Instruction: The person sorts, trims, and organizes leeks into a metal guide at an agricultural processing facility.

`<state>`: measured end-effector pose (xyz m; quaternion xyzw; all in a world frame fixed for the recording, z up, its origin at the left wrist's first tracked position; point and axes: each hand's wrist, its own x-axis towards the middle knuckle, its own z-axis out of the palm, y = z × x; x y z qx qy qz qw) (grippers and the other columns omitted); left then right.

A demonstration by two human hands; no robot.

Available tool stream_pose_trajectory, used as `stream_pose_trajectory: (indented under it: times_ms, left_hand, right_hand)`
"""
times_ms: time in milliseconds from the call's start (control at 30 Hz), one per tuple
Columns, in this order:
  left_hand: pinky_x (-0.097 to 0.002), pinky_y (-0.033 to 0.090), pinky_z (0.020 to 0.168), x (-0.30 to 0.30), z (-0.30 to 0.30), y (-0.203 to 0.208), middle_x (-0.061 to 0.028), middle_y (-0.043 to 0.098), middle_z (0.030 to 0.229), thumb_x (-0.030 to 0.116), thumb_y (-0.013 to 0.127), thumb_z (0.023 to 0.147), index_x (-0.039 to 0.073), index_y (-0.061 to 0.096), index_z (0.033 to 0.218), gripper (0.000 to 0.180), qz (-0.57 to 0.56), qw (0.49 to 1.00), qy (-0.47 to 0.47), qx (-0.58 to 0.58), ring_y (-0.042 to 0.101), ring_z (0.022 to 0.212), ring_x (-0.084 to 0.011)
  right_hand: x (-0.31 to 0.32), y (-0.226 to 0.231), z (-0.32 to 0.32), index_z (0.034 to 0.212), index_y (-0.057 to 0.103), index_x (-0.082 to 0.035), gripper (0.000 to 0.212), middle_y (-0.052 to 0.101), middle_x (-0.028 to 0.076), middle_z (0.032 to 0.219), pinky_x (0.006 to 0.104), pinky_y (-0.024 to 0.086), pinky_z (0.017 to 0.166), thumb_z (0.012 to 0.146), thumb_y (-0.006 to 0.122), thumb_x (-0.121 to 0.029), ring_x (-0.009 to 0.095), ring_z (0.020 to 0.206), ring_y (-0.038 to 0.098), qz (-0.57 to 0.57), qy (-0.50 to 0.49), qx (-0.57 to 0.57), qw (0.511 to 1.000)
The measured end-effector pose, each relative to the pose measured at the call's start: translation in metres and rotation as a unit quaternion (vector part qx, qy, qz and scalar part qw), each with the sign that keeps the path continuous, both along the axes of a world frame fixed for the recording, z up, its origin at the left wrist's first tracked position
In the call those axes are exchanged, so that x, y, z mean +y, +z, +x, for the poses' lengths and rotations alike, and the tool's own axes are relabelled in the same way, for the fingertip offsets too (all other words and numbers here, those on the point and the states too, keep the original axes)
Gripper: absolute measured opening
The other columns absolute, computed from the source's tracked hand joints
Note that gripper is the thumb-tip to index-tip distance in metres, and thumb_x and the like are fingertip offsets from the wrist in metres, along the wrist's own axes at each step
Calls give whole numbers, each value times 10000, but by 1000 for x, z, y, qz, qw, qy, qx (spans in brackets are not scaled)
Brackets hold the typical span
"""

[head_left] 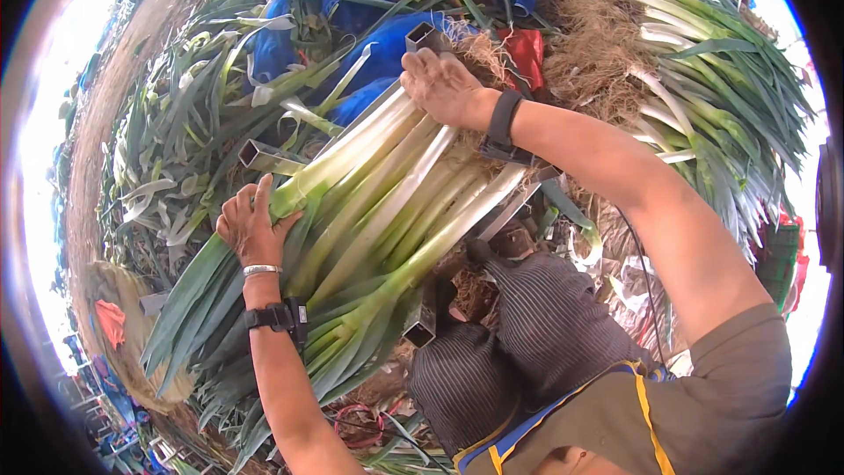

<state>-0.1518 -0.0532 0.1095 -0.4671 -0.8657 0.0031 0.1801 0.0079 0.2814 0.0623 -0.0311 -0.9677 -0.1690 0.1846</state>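
Several leeks (387, 185) lie side by side across a square-tube metal frame (274, 158) in front of me. Their white ends point to the upper right and their green leaves (207, 312) hang to the lower left. My left hand (252, 222) is closed around the outermost leek where the white turns green. At the white end, my right hand (438, 86) curls its fingers over the same leek, close to a tube end of the frame. Roots (479, 48) stick out just beyond it. My right palm and part of the leek under it are hidden.
A big pile of leeks (703, 62) with bushy roots lies at the far right. Blue netting (382, 44) and a red piece of plastic (525, 57) are beyond the frame. Loose leaves (176, 141) cover the ground on the left. My knees (558, 308) are close to the frame.
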Motion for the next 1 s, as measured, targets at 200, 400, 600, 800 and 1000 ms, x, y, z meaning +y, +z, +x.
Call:
stream_pose_trajectory:
  times_ms: [200, 400, 600, 800, 1000]
  left_hand:
    - [-390, 339, 853, 1, 6, 9, 19, 588, 961, 369, 830, 596, 227, 625, 1209, 662, -12, 1000, -12, -4, 529, 950, -206]
    - [-375, 354, 814, 4, 37, 47, 28, 582, 899, 287, 849, 578, 242, 647, 1202, 658, -14, 998, -43, 33, 549, 889, -192]
    - [-374, 362, 819, 2, 23, 79, 31, 576, 902, 247, 842, 589, 255, 645, 1226, 667, -28, 996, -31, 75, 552, 908, -185]
    - [-372, 364, 814, 19, 21, 91, 21, 577, 907, 247, 842, 595, 241, 650, 1218, 651, -34, 996, -53, 67, 552, 914, -186]
    - [-379, 365, 816, 12, 19, 85, 14, 583, 915, 265, 839, 601, 242, 645, 1221, 651, -39, 997, -47, 46, 552, 924, -193]
  right_hand:
    - [-3, 7, -11, 885, 640, -111, 111, 589, 44, 884, 358, 475, 744, 808, 573, -154, 200, 886, 609, -53, 51, -46, 996]
    - [3, 31, 3, 984, 657, -101, 171, 639, 84, 907, 374, 515, 740, 836, 583, -144, 255, 887, 658, -123, 74, -124, 982]
    - [-81, 69, 9, 843, 644, -96, 95, 587, 49, 828, 338, 499, 657, 815, 577, -158, 198, 836, 637, -74, 186, 16, 980]
    - [-61, -12, -24, 976, 626, -69, 190, 648, 137, 924, 420, 438, 834, 864, 495, -150, 294, 855, 665, -208, 89, -38, 973]
    - [-63, 9, -5, 840, 630, -39, 120, 627, 141, 868, 438, 491, 723, 832, 522, -92, 264, 829, 653, -194, 145, -97, 965]
